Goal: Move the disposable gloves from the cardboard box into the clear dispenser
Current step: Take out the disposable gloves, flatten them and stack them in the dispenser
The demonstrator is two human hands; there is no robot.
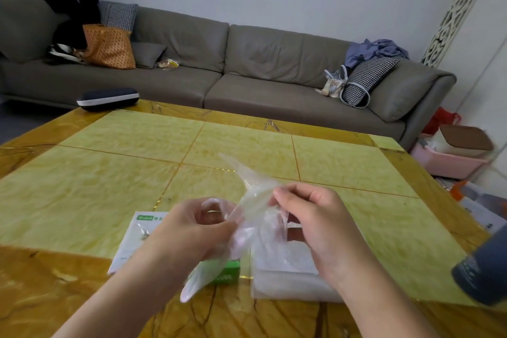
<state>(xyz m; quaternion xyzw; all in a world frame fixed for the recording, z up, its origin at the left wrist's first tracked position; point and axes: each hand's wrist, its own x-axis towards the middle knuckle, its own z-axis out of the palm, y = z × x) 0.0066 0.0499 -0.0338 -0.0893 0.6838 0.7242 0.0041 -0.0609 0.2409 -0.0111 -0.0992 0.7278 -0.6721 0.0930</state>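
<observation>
A thin clear disposable glove [253,202] hangs crumpled in the air between my hands, above the table. My left hand [192,230] pinches its lower part, and a loose end [193,281] dangles below that wrist. My right hand [315,222] pinches the glove's upper part, fingers curled round the film. Under my left hand lies the white and green cardboard box [137,236], flat on the table. Under my right hand stands the clear dispenser [288,280], with pale gloves showing through its wall. Both are partly hidden by my arms.
The yellow and amber stone table [109,173] stretches ahead. A dark blurred cylinder [482,269] stands at its right edge. A black oblong case [108,99] lies at the far left corner. Beyond is a grey sofa [247,77]; a pink bin [450,162] sits on the floor at right.
</observation>
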